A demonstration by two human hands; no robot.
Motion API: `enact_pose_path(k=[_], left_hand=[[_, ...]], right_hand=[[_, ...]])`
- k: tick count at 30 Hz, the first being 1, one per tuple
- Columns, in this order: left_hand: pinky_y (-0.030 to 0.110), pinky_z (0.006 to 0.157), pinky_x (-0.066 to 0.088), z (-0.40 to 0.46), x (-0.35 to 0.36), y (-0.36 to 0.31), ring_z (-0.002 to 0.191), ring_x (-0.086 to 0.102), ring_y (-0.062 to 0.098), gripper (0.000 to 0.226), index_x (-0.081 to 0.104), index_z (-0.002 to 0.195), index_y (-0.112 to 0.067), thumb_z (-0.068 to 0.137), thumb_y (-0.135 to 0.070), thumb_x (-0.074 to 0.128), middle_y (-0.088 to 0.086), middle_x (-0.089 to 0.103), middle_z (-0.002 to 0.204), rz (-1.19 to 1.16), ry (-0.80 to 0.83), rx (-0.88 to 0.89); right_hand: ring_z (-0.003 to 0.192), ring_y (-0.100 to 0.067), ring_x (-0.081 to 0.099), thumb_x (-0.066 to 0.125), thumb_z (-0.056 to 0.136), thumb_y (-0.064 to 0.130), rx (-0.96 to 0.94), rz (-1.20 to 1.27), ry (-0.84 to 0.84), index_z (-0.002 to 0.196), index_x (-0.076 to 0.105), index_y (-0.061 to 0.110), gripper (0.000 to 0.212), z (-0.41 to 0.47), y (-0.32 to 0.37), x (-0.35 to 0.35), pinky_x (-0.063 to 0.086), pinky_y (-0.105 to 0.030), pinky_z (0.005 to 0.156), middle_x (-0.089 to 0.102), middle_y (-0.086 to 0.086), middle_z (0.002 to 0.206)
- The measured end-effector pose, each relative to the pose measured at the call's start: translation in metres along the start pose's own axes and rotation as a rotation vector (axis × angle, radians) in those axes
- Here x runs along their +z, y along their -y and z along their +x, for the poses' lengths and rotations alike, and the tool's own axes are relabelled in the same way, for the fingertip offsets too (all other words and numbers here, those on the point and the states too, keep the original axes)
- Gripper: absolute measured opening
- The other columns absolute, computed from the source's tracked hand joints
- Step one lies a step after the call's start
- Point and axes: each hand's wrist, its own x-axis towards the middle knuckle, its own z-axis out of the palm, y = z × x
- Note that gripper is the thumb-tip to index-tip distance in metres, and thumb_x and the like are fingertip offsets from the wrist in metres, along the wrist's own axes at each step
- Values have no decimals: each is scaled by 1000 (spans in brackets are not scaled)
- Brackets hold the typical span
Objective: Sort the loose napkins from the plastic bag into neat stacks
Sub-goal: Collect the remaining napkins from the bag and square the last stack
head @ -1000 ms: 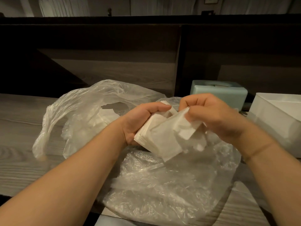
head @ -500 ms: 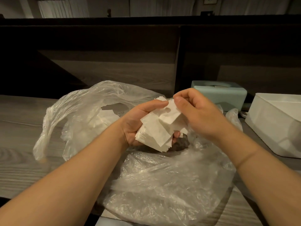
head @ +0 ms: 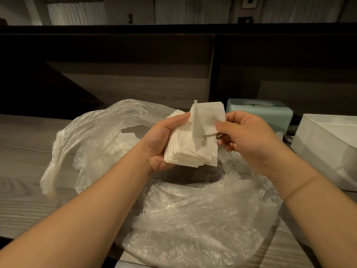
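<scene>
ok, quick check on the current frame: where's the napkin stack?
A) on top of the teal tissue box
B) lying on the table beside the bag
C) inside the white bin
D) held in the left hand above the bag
D: the left hand grips the napkin stack over the plastic bag, while the right hand pinches a single napkin at its top.
</scene>
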Motion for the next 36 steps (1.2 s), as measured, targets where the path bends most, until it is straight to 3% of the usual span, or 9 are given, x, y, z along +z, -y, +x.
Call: enact_pose_path(k=[3, 6, 10, 15, 19, 27, 32, 36], left_hand=[[50, 69, 64, 1, -1, 1, 89, 74, 36, 30, 83, 98, -7, 83, -29, 67, 16, 75, 106, -30, -19, 5], [50, 74, 63, 2, -2, 1, 86, 74, 32, 24, 81, 93, -7, 81, -22, 67, 14, 75, 99, -37, -13, 20], [41, 75, 62, 1, -1, 2, 81, 72, 27, 24, 82, 84, -7, 79, -17, 61, 10, 73, 91, 5, 11, 11], [49, 105, 50, 3, -4, 5, 109, 66, 30, 40, 76, 118, -7, 78, -14, 76, 12, 68, 114, 15, 83, -27], [45, 78, 62, 1, -1, 6, 83, 75, 28, 18, 84, 89, -13, 75, -13, 73, 11, 75, 96, 84, 100, 49], [40, 65, 64, 1, 3, 7, 77, 75, 26, 20, 85, 80, -16, 76, -17, 66, 10, 76, 90, 132, 73, 91], [48, 72, 64, 0, 2, 8, 83, 76, 29, 23, 81, 100, -12, 79, -16, 72, 12, 76, 97, 171, 34, 107], [43, 68, 64, -2, 6, 9, 78, 75, 27, 35, 70, 110, -12, 77, -22, 67, 11, 76, 92, 174, 25, 132]], right_hand=[[69, -16, 62, 61, 99, 12, 10, 61, -12, 100, 71, 15, 11, 0, 2, 0, 52, -34, 69, 76, -12, 93], [85, -24, 71, 58, 100, 14, 16, 125, -28, 101, 70, 13, 12, 0, 4, -2, 59, -41, 82, 77, -9, 98], [79, -17, 73, 60, 100, 13, -3, 184, -26, 104, 70, 14, 10, -2, 4, 1, 62, -37, 76, 78, -3, 93], [79, -16, 76, 65, 98, 15, 23, 216, -36, 103, 71, 18, 8, -5, 0, 9, 63, -30, 65, 79, 2, 89], [81, -19, 76, 66, 97, 12, 86, 335, -89, 103, 71, 15, 8, -7, -3, 15, 62, -31, 64, 79, -2, 95], [69, -12, 75, 64, 98, 8, 117, 449, -172, 102, 69, 16, 10, -12, -3, 24, 61, -30, 58, 77, -2, 92], [64, -11, 73, 64, 99, 11, 100, 395, -178, 101, 71, 16, 9, -14, -4, 29, 57, -24, 52, 78, -1, 89], [57, -8, 69, 62, 99, 9, 127, 414, -161, 102, 70, 15, 10, -16, -2, 29, 58, -25, 52, 77, -1, 84]])
